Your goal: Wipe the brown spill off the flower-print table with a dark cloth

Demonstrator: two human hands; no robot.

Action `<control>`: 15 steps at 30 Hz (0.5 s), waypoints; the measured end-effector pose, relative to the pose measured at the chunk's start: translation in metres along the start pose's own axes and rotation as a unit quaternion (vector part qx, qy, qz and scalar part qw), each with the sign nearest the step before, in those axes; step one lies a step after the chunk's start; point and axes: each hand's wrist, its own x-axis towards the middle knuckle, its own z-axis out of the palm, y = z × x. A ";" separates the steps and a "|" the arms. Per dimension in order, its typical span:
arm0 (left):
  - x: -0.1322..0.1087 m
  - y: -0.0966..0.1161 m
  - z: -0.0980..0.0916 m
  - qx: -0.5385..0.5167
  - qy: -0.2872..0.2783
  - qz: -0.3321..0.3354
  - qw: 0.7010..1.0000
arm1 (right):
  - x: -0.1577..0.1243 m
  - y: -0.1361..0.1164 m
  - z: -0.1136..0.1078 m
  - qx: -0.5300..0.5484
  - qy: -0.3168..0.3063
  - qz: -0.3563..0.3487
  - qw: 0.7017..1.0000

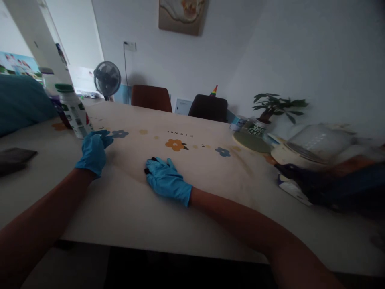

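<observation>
The bottle (73,111) toward the desk's (126,218) left edge seems light, best held mid-body. I can't tell whether my left hand (94,152) or right hand (167,180) grips.

Left of centre, we see our left hand (94,153) and right hand (169,181), both in plain bright blue, with black bits (147,171) showing at the right one. Across the middle, our pale table (135,220) carries orange and blue flowers (172,145). Further left, we find a white bottle (74,114), green-capped. Upper centre shows a rainbow-striped cone (213,91).
</observation>
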 end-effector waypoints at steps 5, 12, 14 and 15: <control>0.004 -0.006 -0.001 -0.002 0.010 0.005 1.000 | -0.008 -0.007 0.000 -0.005 -0.006 0.006 1.000; 0.012 -0.014 -0.003 0.000 0.017 0.004 1.000 | -0.102 0.040 -0.006 -0.011 0.034 0.075 0.997; 0.020 -0.021 -0.007 0.007 0.009 0.017 1.000 | -0.136 0.057 -0.007 -0.020 0.048 0.100 0.994; 0.024 -0.025 -0.010 0.014 -0.002 0.027 1.000 | -0.152 0.066 -0.007 -0.022 0.055 0.114 0.992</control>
